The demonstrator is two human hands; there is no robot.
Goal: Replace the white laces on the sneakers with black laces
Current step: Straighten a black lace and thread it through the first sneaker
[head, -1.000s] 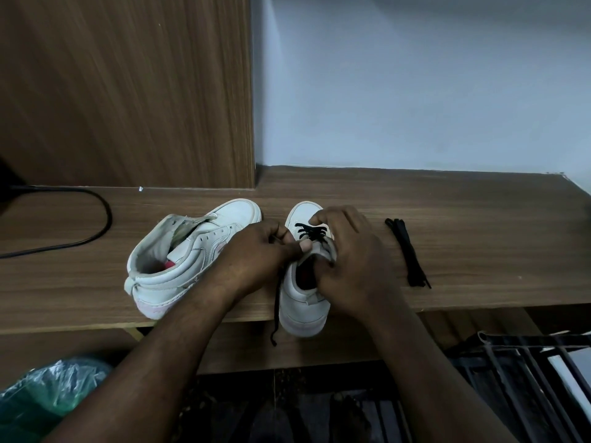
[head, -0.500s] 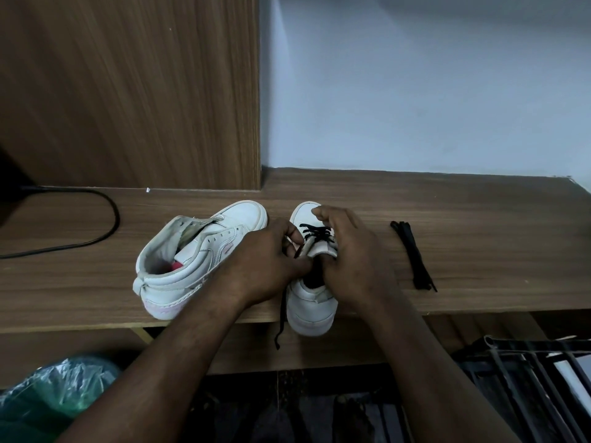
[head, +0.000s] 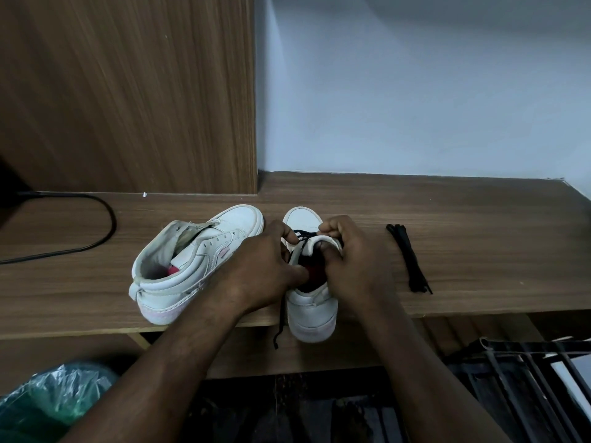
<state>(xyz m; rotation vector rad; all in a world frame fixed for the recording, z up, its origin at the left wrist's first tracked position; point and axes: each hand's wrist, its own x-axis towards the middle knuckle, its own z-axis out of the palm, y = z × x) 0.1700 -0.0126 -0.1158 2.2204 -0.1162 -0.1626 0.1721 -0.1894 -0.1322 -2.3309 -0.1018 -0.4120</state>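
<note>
While both hands work at its opening, a white high-top, the laced sneaker (head: 311, 314), stands with its toe pointing away and its heel jutting past the near edge of the wooden desk (head: 463, 235) beneath it. A black lace (head: 302, 233) crosses its lowest eyelets, and one loose end hangs down by its left side. The left hand (head: 265, 270) presses against that side, fingers curled and closed on the lace, thumb reaching into the opening. The right hand (head: 355, 266) curls its fingers over the top of the tongue (head: 319, 243) and grips it. Just left of this sneaker a second sneaker (head: 192, 266), unlaced, lies tilted with its toe angled toward it. To its right, apart, lies a spare black lace (head: 407, 257) in a bundle. Far to its left a black cable (head: 105, 225) loops across the desk, and below-left sits a green plastic bag (head: 48, 398).
</note>
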